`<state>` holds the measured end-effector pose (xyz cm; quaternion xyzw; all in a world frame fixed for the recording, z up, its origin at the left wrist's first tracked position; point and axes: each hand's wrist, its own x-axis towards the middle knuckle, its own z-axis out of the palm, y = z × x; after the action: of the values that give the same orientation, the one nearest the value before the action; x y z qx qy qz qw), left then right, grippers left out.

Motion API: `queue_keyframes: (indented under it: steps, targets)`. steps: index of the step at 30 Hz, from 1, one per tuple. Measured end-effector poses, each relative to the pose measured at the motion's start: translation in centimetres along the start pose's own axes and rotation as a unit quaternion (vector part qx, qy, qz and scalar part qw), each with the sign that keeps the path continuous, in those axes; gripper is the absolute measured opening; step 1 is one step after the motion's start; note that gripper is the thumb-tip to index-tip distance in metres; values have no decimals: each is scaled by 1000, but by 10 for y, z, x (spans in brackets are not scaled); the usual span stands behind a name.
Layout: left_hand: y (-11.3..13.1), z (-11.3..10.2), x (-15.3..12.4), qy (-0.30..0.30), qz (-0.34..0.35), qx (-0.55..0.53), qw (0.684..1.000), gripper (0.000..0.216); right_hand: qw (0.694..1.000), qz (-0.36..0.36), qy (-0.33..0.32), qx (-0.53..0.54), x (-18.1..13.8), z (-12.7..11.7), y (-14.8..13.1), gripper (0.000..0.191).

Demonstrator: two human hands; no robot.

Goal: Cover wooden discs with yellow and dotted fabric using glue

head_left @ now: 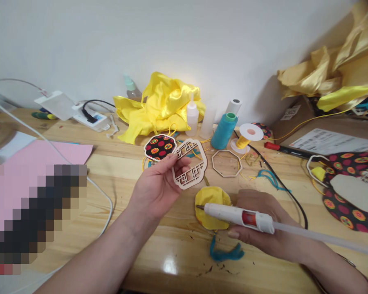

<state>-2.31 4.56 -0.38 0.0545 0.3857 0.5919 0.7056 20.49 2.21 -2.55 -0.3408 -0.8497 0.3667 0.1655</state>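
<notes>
Between the thumb and fingers of my left hand (155, 190) is a pale wooden lattice frame (204, 157) with a scalloped outline, tilted above the table. My right hand (263, 212) grips a white glue gun (227, 213) with a clear glue stick (322, 239) sticking out of its back. The nozzle points left, over a yellow fabric-covered piece (213, 194) lying on the table. From that piece's lower edge trails a teal tassel (225, 251). Just behind my left hand lies a dark patterned piece (159, 148) with a pale scalloped border.
Behind stand yellow satin (159, 98), a white squeeze bottle (192, 118), a teal thread cone (223, 131) and a yellow thread spool (248, 136). An octagonal frame (213, 163) lies nearby. At right are a black cable (276, 177), patterned fabric (340, 200) and a cardboard box (322, 130); a power strip (90, 118) sits left.
</notes>
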Motion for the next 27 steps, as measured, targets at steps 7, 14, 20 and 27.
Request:
queue_keyframes:
  steps: [7,14,20,27]
  targets:
    - [0,-1,1,-6,-9,-3,1000,33,1000,-18,-12,11,1,-2,-1,34]
    - [-1,0,3,6,-2,4,1000,33,995,-33,-27,89,1,-3,-2,30]
    - [-1,1,4,5,13,14,1000,31,974,-57,-23,220,-7,-22,9,42]
    - [-2,2,3,20,20,23,999,30,987,-1,-56,148,-13,-37,17,40]
